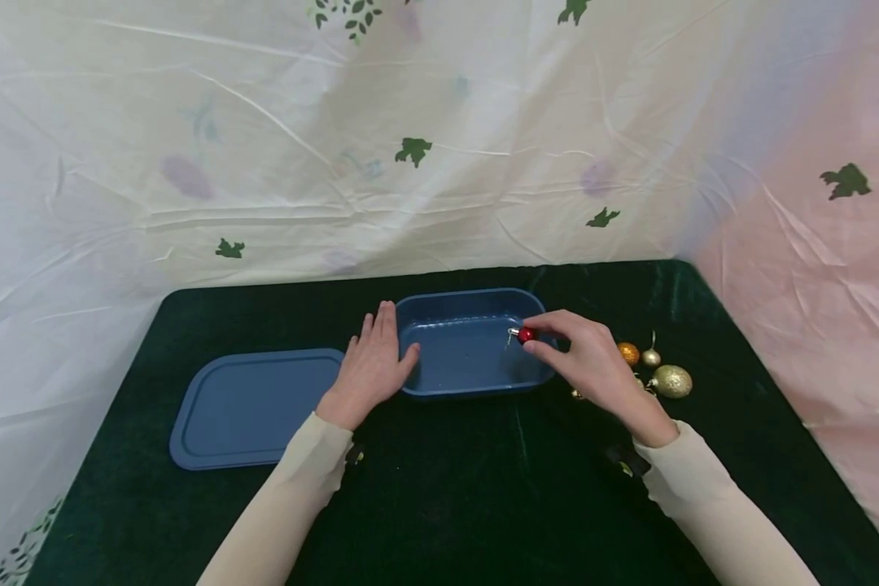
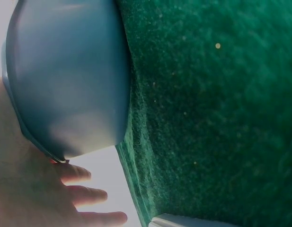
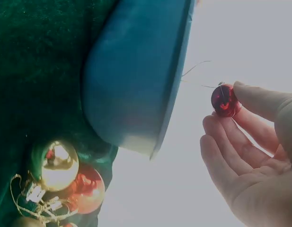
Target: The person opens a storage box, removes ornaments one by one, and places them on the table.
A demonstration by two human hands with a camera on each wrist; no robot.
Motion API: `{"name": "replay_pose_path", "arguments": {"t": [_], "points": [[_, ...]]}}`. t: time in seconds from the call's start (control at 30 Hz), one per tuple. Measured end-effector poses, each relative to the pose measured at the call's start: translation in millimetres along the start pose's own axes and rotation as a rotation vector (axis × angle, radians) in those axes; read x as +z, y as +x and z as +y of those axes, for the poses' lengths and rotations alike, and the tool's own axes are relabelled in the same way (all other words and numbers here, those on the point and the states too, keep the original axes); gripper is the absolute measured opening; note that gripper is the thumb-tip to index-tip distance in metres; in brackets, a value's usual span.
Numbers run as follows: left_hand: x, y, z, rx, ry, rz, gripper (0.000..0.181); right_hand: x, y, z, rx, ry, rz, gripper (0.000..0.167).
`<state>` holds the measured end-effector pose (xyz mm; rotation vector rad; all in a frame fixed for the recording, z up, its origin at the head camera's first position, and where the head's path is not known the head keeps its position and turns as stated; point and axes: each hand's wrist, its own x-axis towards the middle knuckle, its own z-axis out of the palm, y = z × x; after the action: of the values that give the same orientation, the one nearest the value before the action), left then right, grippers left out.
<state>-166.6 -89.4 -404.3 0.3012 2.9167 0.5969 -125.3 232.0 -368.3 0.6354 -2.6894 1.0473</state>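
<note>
A small red Christmas bauble (image 1: 526, 334) with a silver cap and string is pinched between the thumb and fingers of my right hand (image 1: 589, 358). It hangs over the right end of a blue rectangular container (image 1: 476, 391). In the right wrist view the red bauble (image 3: 225, 100) shows above the container's rim, its string trailing toward the container (image 3: 136, 71). My left hand (image 1: 373, 362), fingers straight, rests against the container's left end. The left wrist view shows the container's outer wall (image 2: 70, 75) beside the left hand (image 2: 27, 184).
Right of the container lie an orange bauble (image 1: 627, 353), a small pale gold bauble (image 1: 651, 358) and a larger glittery gold bauble (image 1: 672, 381), with others partly hidden behind my right hand. A blue lid (image 1: 256, 407) lies at left on the dark green tablecloth (image 1: 454, 496).
</note>
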Motion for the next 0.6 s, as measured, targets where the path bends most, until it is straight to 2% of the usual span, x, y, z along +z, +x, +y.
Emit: {"name": "replay_pose_path", "arguments": {"t": [0.3, 0.6], "points": [[1.1, -0.3, 0.6, 0.003, 0.003, 0.004, 0.086, -10.6, -13.7, -2.4, 0.000, -0.044, 0.054, 0.028], [0.2, -0.4, 0.1, 0.000, -0.002, -0.006, 0.086, -16.3, -27.9, -2.1, -0.021, -0.045, 0.102, 0.027]]}}
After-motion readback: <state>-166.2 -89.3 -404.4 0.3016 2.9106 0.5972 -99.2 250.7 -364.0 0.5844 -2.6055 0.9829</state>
